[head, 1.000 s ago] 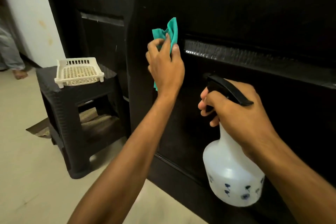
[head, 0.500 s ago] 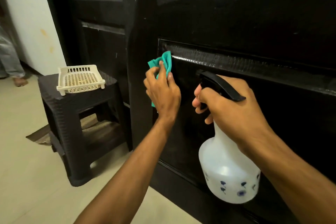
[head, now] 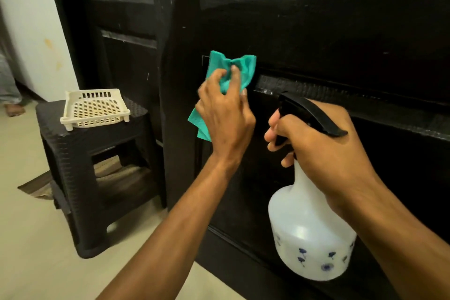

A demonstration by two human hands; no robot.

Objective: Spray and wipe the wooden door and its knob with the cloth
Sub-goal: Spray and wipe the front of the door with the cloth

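At the centre of the frame, the left hand (head: 225, 114) grips a crumpled teal cleaning cloth (head: 230, 73) and presses it against the glossy dark wooden panelled door (head: 316, 31), which fills the upper right of the frame. The cloth sits at the left end of a raised horizontal moulding (head: 341, 95), with one corner hanging below the hand. In the lower right, the right hand (head: 323, 153) is curled around the neck of a white translucent plastic spray bottle (head: 309, 238) printed with small blue flowers, its black trigger head (head: 309, 112) near the door. At the left, a cream perforated plastic basket (head: 93, 108) rests on a dark woven-pattern stool (head: 80, 165) standing on the pale tiled floor (head: 26, 238).
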